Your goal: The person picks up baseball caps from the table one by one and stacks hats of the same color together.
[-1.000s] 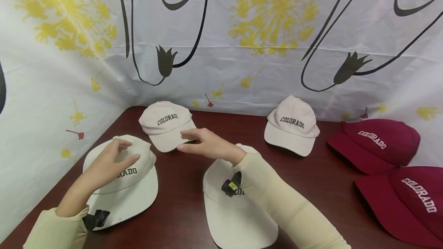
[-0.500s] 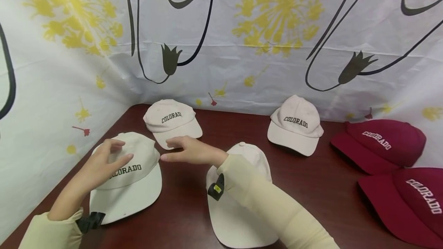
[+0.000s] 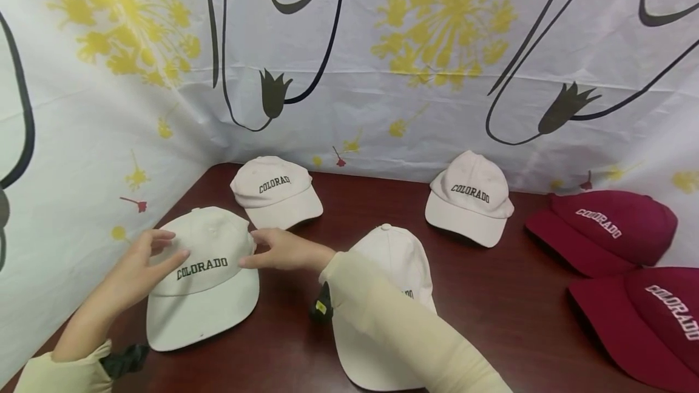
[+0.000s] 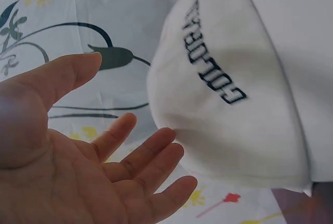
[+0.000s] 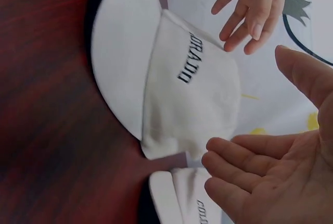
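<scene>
A white baseball cap (image 3: 210, 232) with dark COLORADO lettering sits at the near left of the table, its brim toward me. My left hand (image 3: 133, 268) is at its left side with fingers spread and relaxed. On the cap's other side is my right hand (image 3: 289, 251), its fingertips near or against the crown's edge; contact is hard to tell. In the left wrist view, the left fingertips (image 4: 171, 135) appear close to the crown. Spread fingers (image 5: 234, 161) of the right hand show in the right wrist view, with the cap (image 5: 203, 94) between both hands.
Another white cap (image 3: 377, 344) lies partly under my right forearm. Two pale caps stand at the back, one left (image 3: 275, 193) and one right (image 3: 469, 199). Two maroon caps (image 3: 606, 229) overlap at the right. A patterned cloth (image 3: 349, 77) hangs behind the dark red table (image 3: 289, 326).
My right hand has moved left and slightly down, from before the back left cap to the near left cap's right side. My left hand has shifted left, uncovering the lettering.
</scene>
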`<state>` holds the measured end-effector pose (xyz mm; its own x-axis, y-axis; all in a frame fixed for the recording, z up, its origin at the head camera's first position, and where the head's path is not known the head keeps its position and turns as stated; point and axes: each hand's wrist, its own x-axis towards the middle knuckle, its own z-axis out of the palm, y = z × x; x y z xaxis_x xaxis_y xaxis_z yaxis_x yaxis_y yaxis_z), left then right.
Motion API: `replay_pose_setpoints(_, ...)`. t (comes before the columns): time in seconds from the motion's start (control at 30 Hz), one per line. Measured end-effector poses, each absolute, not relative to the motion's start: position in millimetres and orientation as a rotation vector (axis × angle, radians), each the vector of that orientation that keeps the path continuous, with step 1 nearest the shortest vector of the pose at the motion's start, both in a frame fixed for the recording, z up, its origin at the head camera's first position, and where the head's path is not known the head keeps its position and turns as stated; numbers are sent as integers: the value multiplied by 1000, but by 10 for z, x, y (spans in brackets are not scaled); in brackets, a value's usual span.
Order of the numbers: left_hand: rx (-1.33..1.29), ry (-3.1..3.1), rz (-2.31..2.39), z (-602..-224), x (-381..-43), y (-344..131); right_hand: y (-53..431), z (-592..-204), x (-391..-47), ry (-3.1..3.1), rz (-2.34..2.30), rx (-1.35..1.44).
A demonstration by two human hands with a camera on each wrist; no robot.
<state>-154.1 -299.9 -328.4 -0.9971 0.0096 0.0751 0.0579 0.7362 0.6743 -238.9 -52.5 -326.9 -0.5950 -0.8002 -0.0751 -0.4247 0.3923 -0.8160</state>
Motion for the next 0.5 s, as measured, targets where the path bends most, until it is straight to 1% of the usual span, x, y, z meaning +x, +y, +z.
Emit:
replay_pose_setpoints(0.13, -7, -2880, -1153, -3347, -1527, -3091, -626, -3341, -2353, 2171, -1143, -1012)
replay_pose_setpoints(0.33, 44, -2908, -1206, -3433, -1530, -3198, -743, -3448, -2284, 2222, -1219, -865)
replay_pose_setpoints(0.5, 87, -2947, -1220, -3509, -1555, -3273, -820, -3549, -2257, 2251, -1294, -794)
